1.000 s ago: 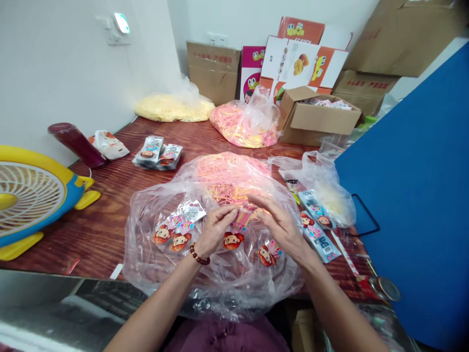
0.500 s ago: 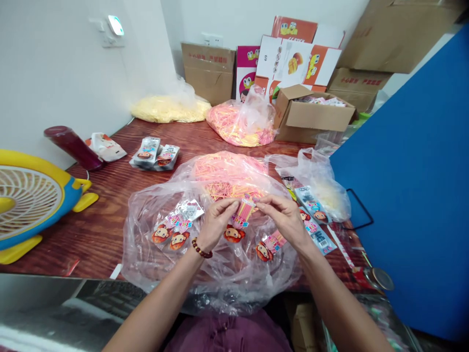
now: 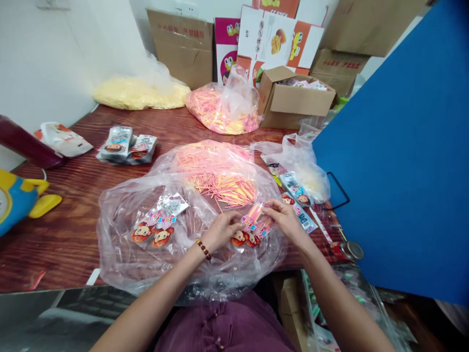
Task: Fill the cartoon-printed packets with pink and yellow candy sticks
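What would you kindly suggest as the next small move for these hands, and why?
I would probably even up the two overlapping packets: they sit slightly fanned, sticks already show inside, the left hand is close by one edge, and the right hand is at their upper end.

You are facing a wood-grain table (image 3: pixel 73 193), which is supporting a spread clear bag (image 3: pixel 198 203) of pink-and-yellow sticks (image 3: pixel 234 188), two pouch stacks (image 3: pixel 116 144) and an open carton (image 3: pixel 302 100).
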Tool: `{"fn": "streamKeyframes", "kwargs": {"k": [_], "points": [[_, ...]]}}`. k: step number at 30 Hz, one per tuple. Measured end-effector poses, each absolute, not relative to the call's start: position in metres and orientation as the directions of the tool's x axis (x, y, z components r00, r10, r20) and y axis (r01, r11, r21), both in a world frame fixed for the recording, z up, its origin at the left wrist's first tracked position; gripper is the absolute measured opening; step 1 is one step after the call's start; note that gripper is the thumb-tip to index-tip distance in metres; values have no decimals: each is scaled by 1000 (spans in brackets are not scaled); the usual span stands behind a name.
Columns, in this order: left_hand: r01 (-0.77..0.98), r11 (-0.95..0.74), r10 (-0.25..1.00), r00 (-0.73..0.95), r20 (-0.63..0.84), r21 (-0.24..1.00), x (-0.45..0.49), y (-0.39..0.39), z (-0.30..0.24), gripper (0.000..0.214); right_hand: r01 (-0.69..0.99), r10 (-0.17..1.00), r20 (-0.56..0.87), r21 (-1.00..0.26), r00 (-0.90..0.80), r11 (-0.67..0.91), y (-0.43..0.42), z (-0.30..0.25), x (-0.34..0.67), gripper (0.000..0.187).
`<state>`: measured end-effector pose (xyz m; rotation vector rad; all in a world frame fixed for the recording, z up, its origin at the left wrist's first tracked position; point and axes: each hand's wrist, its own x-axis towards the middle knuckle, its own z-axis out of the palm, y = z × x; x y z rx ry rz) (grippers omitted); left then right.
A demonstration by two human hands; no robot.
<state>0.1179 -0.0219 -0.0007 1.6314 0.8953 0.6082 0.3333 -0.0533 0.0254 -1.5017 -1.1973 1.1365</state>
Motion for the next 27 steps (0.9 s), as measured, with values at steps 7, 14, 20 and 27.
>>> {"fn": "streamKeyframes", "kwargs": {"k": [7,14,20,27], "points": [[382,-411,806,576,134,827,106,-29,2,26,852,966,-27,-466,256,-238,-77,5,366,19],[727,-456,889,341,306,514,19,-7,15,27,981,973,205,-182,106,-68,-61,15,343,24],[978,-187,971,169,168,98,-36,3,13,34,961,990,34,-240,-135,139,5,-2,312,24],[996,-71,997,70,-16,-58,-43,4,-4,45,1000,1000,1,4,-2,2,37,-13,303,26]]}}
